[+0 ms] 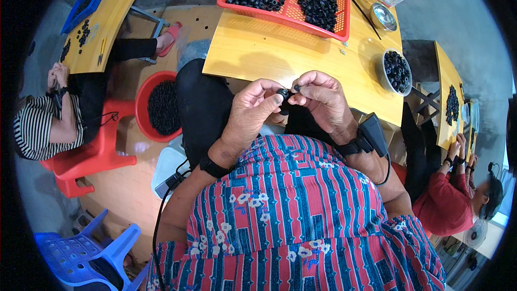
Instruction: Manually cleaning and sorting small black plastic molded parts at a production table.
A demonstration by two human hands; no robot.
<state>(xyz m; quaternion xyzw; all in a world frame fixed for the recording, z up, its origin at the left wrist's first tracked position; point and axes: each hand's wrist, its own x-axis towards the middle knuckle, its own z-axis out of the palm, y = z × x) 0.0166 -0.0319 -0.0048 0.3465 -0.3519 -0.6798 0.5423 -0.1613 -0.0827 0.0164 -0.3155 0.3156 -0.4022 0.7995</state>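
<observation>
Between the thumb and fingers of my left hand (pixel 253 105) is a black ring-shaped part (pixel 283 92) with a hole in its end. Just to its right, my right hand (pixel 323 97) pinches a smaller dark piece (pixel 297 88) between thumb and forefinger. Both hands meet over my lap, in front of the near edge of the yellow table (pixel 253 48). The two pieces are close together; whether they touch I cannot tell. What my curled lower fingers cover is hidden.
A red divided basket (pixel 344 24) of black parts stands on the table. At the right are a clear tub (pixel 385 78) of black rings, a metal bowl (pixel 383 17) and a dark stick (pixel 366 17). A red basin (pixel 142 109) sits left. Other people work at both sides.
</observation>
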